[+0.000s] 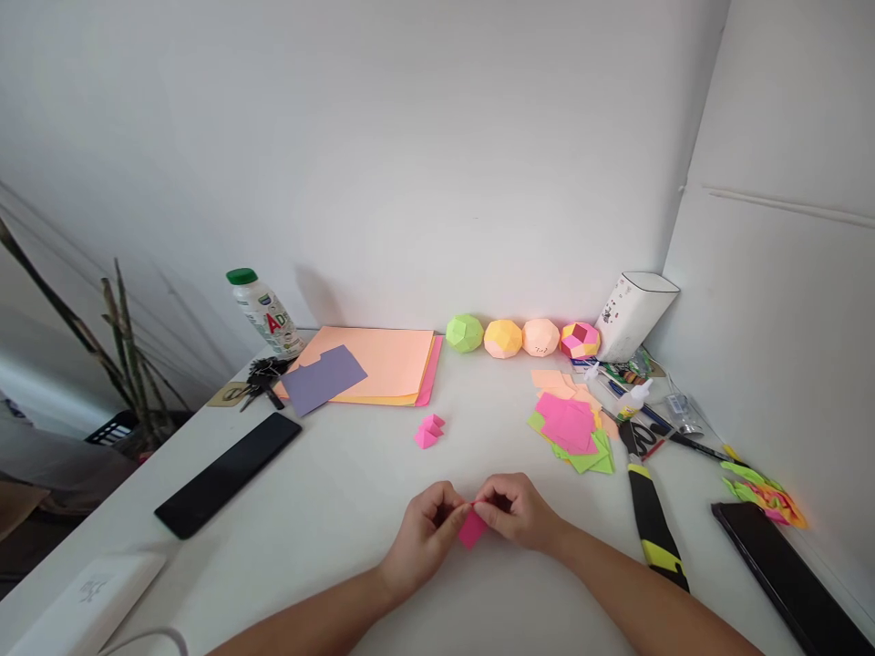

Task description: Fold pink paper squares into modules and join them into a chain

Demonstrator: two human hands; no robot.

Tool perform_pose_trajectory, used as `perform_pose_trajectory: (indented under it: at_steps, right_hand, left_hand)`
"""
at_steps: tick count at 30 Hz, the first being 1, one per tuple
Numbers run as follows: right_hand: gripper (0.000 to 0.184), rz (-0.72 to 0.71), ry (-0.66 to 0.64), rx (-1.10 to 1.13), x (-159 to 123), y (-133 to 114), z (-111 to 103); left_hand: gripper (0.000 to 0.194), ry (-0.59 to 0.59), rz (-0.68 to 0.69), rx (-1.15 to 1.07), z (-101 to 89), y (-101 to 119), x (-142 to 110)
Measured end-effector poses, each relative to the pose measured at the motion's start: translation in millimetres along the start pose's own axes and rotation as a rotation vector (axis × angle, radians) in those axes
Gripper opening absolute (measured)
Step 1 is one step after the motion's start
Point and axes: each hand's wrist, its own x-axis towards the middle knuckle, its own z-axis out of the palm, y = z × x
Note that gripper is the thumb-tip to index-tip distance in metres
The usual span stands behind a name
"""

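Note:
Between my two hands is a small piece of pink paper (471,530), its upper edge pinched at both sides. My left hand (425,536) is closed on the left end of that edge with thumb and forefinger. On the right end, my right hand (520,512) pinches the same piece. A folded pink paper shape (429,432) lies on the white table (328,510), beyond my hands. To the right is a loose pile of cut paper pieces, with pink pieces (566,423), green pieces (589,456) and peach pieces (557,383).
Several paper balls (503,338) line the wall beside a white container (633,314). Coloured sheets (383,355), a purple card (324,378), keys (263,374) and a bottle (266,314) are back left. A utility knife (653,510), glue bottle (634,399) and black phone (786,574) lie right.

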Motion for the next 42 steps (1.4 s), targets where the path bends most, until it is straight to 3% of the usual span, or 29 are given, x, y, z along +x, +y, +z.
perform_pose_trajectory:
  at_steps: [10, 16, 23, 29, 34, 39, 42]
  right_hand:
    - [0.016, 0.011, 0.000, -0.047, 0.0, -1.3, -1.5]
    - [0.021, 0.085, -0.012, 0.023, 0.0, 0.3, -1.8]
    - [0.027, 0.060, -0.049, 0.050, -0.2, 1.0, -4.1]
    - [0.030, 0.063, -0.062, 0.050, 0.7, 1.7, -4.9]
    - [0.030, 0.079, -0.041, 0.064, 1.0, 0.4, -3.6]
    - [0.028, 0.148, -0.053, 0.198, 1.4, 0.7, -4.8]
    - [0.029, 0.174, -0.035, 0.252, 2.4, 2.4, -5.6]
  left_hand:
    - [0.035, -0.043, -0.138, -0.034, 1.0, 3.6, 2.3]
    - [0.035, -0.091, -0.116, 0.000, -0.9, 4.6, 0.3]
    - [0.047, -0.142, -0.085, 0.131, -1.7, 8.5, 2.0]
    - [0.035, -0.059, -0.062, -0.018, -2.5, 9.5, 1.8]
    - [0.032, -0.110, -0.039, -0.046, -2.7, 5.1, 6.1]
    - [0.031, 0.045, 0.044, -0.117, -3.3, 0.1, 9.6]
    - [0.032, 0.082, 0.009, -0.111, -4.7, 3.7, 9.8]
